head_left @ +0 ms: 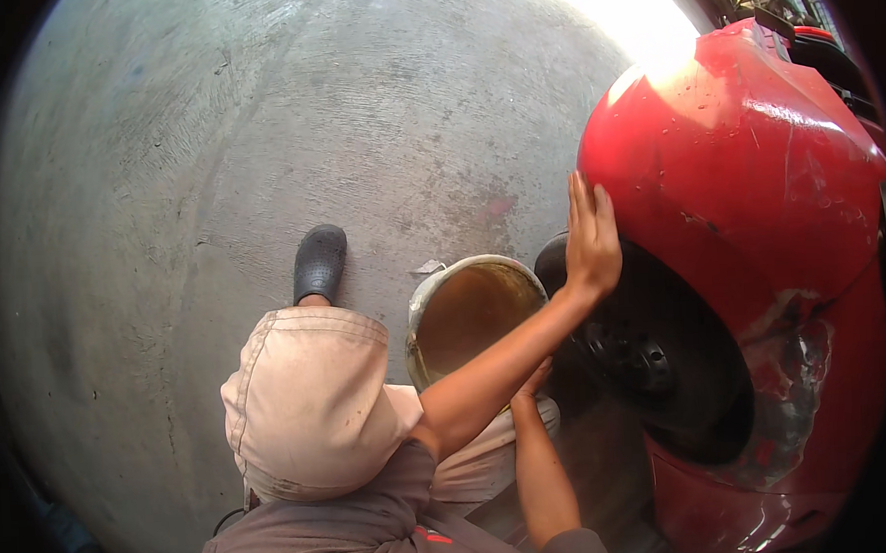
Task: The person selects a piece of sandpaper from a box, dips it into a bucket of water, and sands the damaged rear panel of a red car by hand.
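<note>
My left hand (592, 242) lies with its fingers stretched out along the edge of a red car fender (724, 155), above the wheel arch. It holds nothing that I can see. My right hand (535, 379) is lower down, beside the bucket's near right rim and by my knee. My left forearm partly covers it, so its fingers do not show clearly. A round, pale-rimmed bucket (465, 320) of brownish, murky liquid stands between my legs and the car. Just right of the bucket is the dark wheel (629, 352) with a black steel rim.
Scraped, patchy paint (789, 390) marks the car's body behind the wheel. A small white scrap (429, 267) lies by the bucket. My dark clog (321, 262) rests on the grey concrete floor (259, 136). Bright light falls at the top right, near engine-bay parts (797, 4).
</note>
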`<control>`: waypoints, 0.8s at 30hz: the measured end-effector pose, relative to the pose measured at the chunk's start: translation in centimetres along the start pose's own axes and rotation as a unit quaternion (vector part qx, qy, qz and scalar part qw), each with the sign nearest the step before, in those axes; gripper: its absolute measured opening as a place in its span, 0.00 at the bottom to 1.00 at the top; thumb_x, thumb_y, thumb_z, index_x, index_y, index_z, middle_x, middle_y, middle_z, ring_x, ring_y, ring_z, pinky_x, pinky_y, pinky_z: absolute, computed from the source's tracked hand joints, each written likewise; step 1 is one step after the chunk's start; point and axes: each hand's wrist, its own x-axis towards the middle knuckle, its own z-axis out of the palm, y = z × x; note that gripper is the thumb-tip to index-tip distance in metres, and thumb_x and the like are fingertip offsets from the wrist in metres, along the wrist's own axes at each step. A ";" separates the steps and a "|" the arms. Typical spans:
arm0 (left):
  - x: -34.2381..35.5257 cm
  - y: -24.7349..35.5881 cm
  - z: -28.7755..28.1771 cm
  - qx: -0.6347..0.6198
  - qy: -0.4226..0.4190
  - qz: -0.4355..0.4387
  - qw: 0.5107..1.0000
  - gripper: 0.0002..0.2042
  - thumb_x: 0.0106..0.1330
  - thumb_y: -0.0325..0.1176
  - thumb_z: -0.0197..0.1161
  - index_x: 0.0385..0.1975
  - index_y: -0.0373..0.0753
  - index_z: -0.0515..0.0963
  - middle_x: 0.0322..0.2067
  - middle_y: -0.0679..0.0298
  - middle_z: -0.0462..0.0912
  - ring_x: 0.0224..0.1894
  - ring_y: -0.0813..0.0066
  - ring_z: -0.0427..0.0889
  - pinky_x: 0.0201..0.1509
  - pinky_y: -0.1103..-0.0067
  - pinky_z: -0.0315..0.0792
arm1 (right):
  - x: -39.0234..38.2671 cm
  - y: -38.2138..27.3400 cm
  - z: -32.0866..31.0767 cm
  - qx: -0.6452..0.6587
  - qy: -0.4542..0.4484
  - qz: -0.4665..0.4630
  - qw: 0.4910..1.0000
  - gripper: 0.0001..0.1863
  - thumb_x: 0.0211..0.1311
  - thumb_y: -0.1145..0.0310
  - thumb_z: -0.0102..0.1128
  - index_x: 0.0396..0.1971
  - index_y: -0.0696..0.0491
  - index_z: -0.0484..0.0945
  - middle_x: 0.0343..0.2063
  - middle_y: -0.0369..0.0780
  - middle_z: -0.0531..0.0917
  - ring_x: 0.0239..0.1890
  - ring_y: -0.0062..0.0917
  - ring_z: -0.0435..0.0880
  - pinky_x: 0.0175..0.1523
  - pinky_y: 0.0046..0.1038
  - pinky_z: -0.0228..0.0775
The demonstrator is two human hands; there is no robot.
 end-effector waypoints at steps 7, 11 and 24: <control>2.8 1.3 0.0 0.129 -0.065 0.197 0.970 0.34 0.82 0.48 0.38 0.77 0.26 0.48 0.78 0.37 0.46 0.81 0.38 0.42 0.83 0.57 0.36 | -0.3 0.3 0.1 0.031 -0.012 0.032 0.999 0.41 0.59 0.55 0.68 0.67 0.56 0.59 0.45 0.61 0.83 0.46 0.60 0.84 0.52 0.53 0.75; -2.6 5.1 0.5 0.085 -0.040 0.178 0.980 0.33 0.83 0.46 0.36 0.77 0.26 0.48 0.78 0.37 0.48 0.81 0.38 0.43 0.83 0.56 0.36 | -0.2 0.6 0.3 0.097 -0.125 0.080 0.984 0.41 0.58 0.55 0.69 0.66 0.58 0.61 0.48 0.59 0.83 0.50 0.57 0.83 0.56 0.51 0.74; -2.8 6.6 1.4 0.069 -0.031 0.263 0.962 0.30 0.82 0.40 0.42 0.76 0.26 0.53 0.77 0.40 0.54 0.80 0.43 0.48 0.83 0.59 0.40 | -0.7 0.2 0.3 0.041 -0.031 0.011 0.999 0.42 0.60 0.52 0.69 0.67 0.61 0.62 0.53 0.60 0.80 0.58 0.52 0.79 0.63 0.46 0.70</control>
